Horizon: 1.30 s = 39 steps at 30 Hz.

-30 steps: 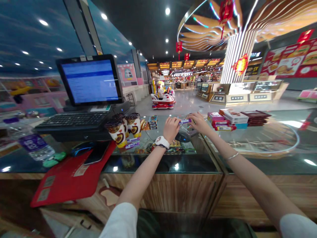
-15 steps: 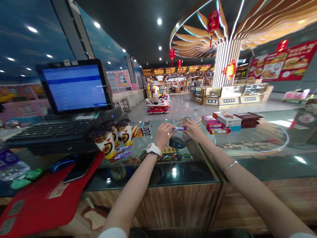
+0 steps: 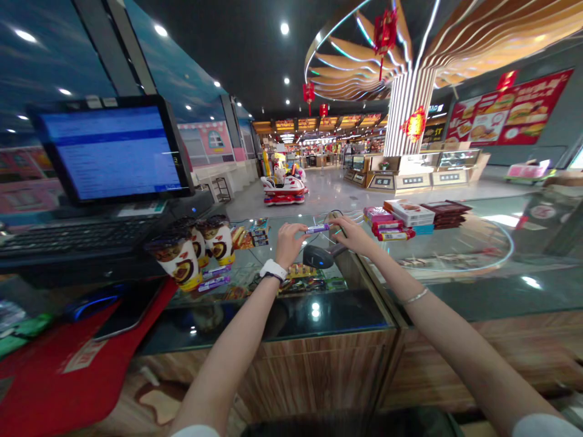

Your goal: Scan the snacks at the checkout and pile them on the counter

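My left hand (image 3: 288, 244), with a white watch at its wrist, pinches the left end of a small purple-wrapped candy roll (image 3: 317, 229) above the glass counter. My right hand (image 3: 354, 237) is at the roll's right end, thumb and forefinger apart with a dark gap between them. Whether a fingertip still touches the wrapper I cannot make out. Just below the hands is a black barcode scanner (image 3: 318, 257) with a blue light. Two similar purple rolls (image 3: 214, 279) lie to the left, beside several patterned snack cups (image 3: 177, 262).
A monitor (image 3: 112, 152) and keyboard (image 3: 68, 238) stand at left, with a phone (image 3: 130, 309) on a red mat (image 3: 68, 388) in front. Boxed and wrapped snacks (image 3: 405, 218) are stacked on the right of the counter (image 3: 437, 291). Small packets (image 3: 255, 233) lie behind the cups.
The view has turned slightly right. The candy roll has shifted a little left with my left hand, and my right fingers have drawn back from its end and spread.
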Motion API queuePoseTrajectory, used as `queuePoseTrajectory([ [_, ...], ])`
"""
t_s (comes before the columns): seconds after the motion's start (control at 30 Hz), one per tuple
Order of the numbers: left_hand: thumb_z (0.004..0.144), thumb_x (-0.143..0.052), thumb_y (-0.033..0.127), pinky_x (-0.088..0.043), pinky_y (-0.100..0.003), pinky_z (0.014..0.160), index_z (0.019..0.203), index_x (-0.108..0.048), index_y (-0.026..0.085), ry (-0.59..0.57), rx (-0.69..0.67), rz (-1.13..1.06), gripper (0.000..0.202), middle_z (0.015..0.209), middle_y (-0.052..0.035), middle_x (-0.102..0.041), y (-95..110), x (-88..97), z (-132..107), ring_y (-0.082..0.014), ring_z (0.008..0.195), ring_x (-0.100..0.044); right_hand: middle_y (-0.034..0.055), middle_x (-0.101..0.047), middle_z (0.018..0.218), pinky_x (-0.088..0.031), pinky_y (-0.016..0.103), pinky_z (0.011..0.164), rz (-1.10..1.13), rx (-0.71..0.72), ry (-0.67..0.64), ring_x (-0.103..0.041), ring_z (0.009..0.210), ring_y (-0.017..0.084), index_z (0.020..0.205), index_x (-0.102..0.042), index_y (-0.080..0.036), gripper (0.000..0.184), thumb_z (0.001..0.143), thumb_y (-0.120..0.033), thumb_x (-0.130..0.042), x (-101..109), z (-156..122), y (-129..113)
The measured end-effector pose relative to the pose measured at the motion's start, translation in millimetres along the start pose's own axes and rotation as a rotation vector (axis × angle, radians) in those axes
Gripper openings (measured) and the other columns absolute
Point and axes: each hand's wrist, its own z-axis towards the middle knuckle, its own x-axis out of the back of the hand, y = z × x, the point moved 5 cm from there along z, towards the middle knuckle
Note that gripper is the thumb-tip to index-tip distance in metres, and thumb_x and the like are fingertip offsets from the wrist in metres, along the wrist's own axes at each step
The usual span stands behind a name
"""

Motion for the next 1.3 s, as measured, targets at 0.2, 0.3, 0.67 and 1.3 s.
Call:
queuePoseTrajectory([
  [0.2, 0.077, -0.077, 0.015, -0.04, -0.046, 0.109, 0.082, -0.069, 0.023, 0.056, 0.088, -0.107, 0.012, 0.102, -0.003, -0.077, -20, -2.4, 2, -0.0223, 0.1, -0.069, 0.0114, -0.067, 0.127, -0.047, 0.041, 0.104, 0.097, -0.015, -0.383, -0.062, 0.118, 0.026, 0.128, -0.061, -0.016, 0.066, 0.063, -0.001, -0.057, -24, -11, 17],
  [0.3, 0.075, -0.078, 0.014, -0.045, -0.043, 0.103, 0.082, -0.069, 0.022, 0.055, 0.107, -0.125, 0.013, 0.101, -0.0037, -0.077, -27, -4.5, 2, -0.0229, 0.1, -0.069, 0.0129, -0.066, 0.13, -0.046, 0.042, 0.105, 0.106, 0.025, -0.501, -0.062, 0.119, 0.028, 0.132, -0.059, -0.015, 0.072, 0.061, -0.001, -0.059, -40, -16, 14],
  [0.67, 0.074, -0.079, 0.016, -0.048, -0.039, 0.095, 0.081, -0.07, 0.022, 0.073, 0.165, -0.145, 0.012, 0.097, -0.0032, -0.077, -48, -7.1, 1, -0.0233, 0.096, -0.068, 0.0111, -0.071, 0.117, -0.049, 0.038, 0.096, 0.062, 0.121, -0.473, -0.065, 0.108, 0.025, 0.128, -0.063, -0.016, 0.065, 0.066, -0.001, -0.057, -47, -16, 6],
  [1.3, 0.073, -0.079, 0.014, -0.049, -0.039, 0.093, 0.081, -0.07, 0.022, 0.087, 0.195, -0.131, 0.014, 0.096, -0.0039, -0.076, -61, -10.8, 1, -0.0236, 0.095, -0.068, 0.0072, -0.075, 0.096, -0.051, 0.036, 0.08, -0.005, -0.087, 0.034, -0.069, 0.09, 0.029, 0.109, -0.069, -0.018, 0.037, 0.075, -0.029, -0.061, 36, -6, -6],
])
